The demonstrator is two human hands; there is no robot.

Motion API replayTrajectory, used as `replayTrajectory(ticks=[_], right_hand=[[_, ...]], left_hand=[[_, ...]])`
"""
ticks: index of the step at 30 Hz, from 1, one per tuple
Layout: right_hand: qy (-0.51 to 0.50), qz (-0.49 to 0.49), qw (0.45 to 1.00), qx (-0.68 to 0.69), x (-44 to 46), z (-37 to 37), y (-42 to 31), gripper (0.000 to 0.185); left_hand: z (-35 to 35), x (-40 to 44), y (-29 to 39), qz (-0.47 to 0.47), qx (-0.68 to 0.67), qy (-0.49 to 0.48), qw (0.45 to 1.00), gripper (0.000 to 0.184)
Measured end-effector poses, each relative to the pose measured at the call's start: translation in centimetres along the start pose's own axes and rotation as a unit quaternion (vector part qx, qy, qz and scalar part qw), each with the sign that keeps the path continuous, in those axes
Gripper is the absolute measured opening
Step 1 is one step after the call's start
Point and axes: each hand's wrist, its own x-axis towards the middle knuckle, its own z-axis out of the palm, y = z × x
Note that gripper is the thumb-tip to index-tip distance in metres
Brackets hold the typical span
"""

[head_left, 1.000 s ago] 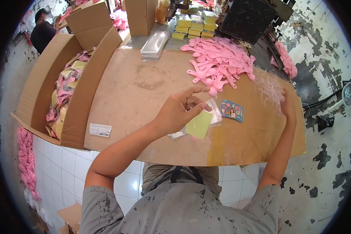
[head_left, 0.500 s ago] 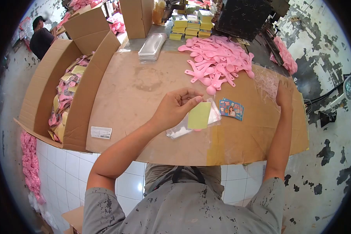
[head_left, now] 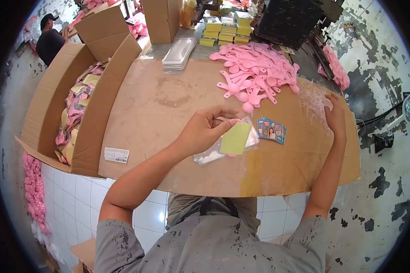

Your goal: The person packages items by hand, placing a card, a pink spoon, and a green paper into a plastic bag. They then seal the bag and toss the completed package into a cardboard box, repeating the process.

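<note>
"What is held?"
"A yellow card (head_left: 235, 139) is pinched by the left hand (head_left: 204, 129), at its four o'clock."
"And the right hand (head_left: 335, 117)?"
"Plastic strips (head_left: 314, 103) are seen at its ten o'clock; its grip cannot be told."

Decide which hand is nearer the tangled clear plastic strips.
Right: the right hand is at the right edge of the strips; the left hand is well left of them.

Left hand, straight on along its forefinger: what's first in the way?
Probably the nearest pink spoon, at the near edge of the spoon pile, just ahead of the left hand. Height over the cardboard is hard to judge; it might pass above.
</note>
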Motion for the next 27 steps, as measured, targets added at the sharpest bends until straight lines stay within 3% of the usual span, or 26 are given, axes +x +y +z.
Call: replayTrajectory(ticks=[3, 4, 7, 9, 15, 18, 21, 27], right_hand=[[-0.041, 0.03, 0.963, 0.265, 0.7, -3.0, -6.6, 0.031], [-0.114, 0.023, 0.936, 0.333, 0.8, -4.2, -9.8, 0.03], [-0.296, -0.035, 0.797, 0.526, -0.2, -6.7, -18.1, 0.03], [-0.26, -0.094, 0.759, 0.589, -1.3, -6.3, -21.9, 0.032], [-0.307, 0.043, 0.603, 0.736, -2.1, -3.6, -24.8, 0.021], [-0.289, 0.081, 0.572, 0.763, -2.2, -3.5, -24.8, 0.016], [-0.278, 0.095, 0.59, 0.752, -2.5, -2.3, -24.1, 0.015], [-0.253, 0.09, 0.565, 0.78, -3.1, -1.7, -23.6, 0.015]], left_hand=[[0.0, 0.1, -0.5, -0.008, 0.017, 0.012, 1.0, 0.031], [0.0, 0.1, -0.6, -0.004, 0.015, 0.017, 1.0, 0.029], [-0.1, 0.2, -0.9, -0.004, 0.004, 0.025, 1.0, 0.028], [-0.2, 0.2, -1.0, -0.004, -0.005, 0.029, 1.0, 0.028], [-0.4, 0.4, -1.0, 0.009, -0.012, 0.033, 0.999, 0.03], [-0.4, 0.4, -0.9, 0.024, 0.002, 0.03, 0.999, 0.029], [-0.5, 0.6, -1.6, 0.048, 0.044, 0.036, 0.997, 0.027], [-0.5, 0.4, -1.6, 0.093, 0.062, 0.024, 0.993, 0.024]])
